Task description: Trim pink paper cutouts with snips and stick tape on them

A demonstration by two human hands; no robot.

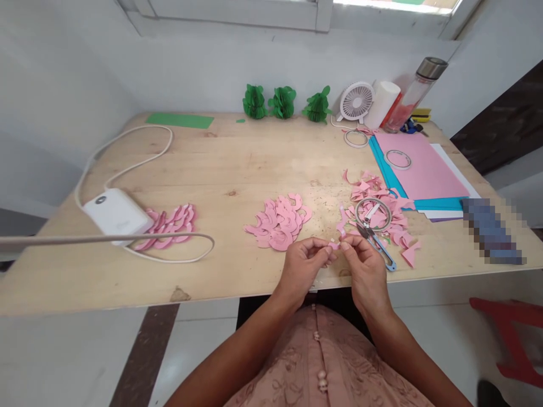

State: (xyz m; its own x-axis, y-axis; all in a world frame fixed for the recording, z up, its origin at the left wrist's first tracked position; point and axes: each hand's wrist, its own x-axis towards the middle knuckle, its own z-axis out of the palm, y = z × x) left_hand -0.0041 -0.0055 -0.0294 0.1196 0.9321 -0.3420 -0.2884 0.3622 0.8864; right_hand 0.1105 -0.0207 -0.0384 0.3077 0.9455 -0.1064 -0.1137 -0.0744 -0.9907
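Note:
Near the table's front edge, my left hand (306,264) and my right hand (363,270) pinch a small pink paper piece (335,245) between them. A pile of pink curved paper cutouts (280,223) lies just beyond my left hand. Past my right hand is a heap of pink paper scraps (401,223), with a roll of tape (388,217) on top. Small scissors (385,252) with a blue-grey handle rest beside that roll, partly behind my right hand. Another group of pink cutouts (173,225) lies to the left.
A white power bank (116,212) with a looping cable sits at left. Green paper figures (282,103), a small fan (357,102) and a bottle (413,96) line the back. Stacked coloured sheets (436,169) lie at right, with another tape roll (397,167) on them.

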